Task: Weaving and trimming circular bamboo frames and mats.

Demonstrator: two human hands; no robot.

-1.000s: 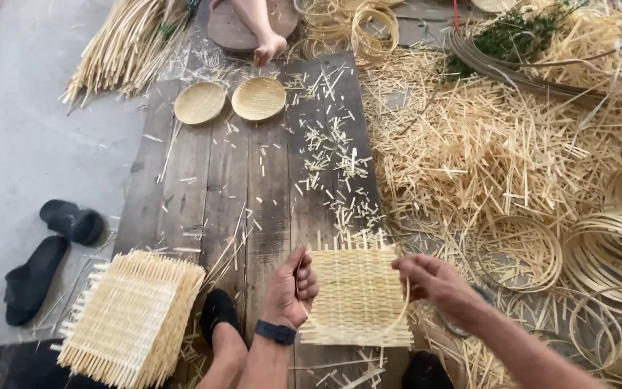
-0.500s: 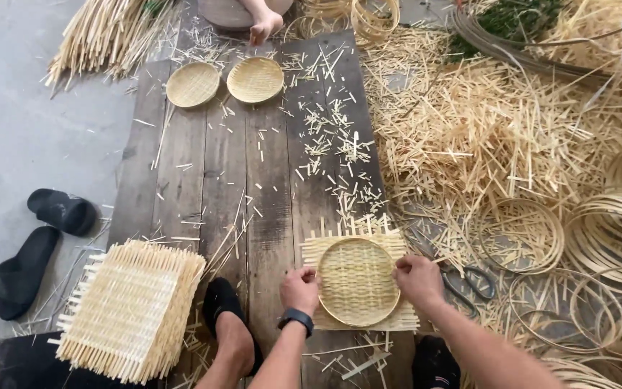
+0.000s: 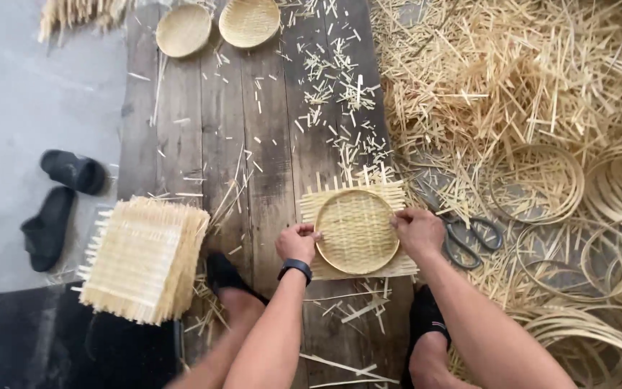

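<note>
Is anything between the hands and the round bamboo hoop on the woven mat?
Nothing visible. The left hand and right hand already grip opposite sides of the hoop, which lies on the woven mat.

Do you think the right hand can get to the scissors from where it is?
Probably yes. The right hand rests on the rim of the round woven tray, and the scissors lie just beside it on the floor, with only loose bamboo strips around and nothing covering them.
</note>
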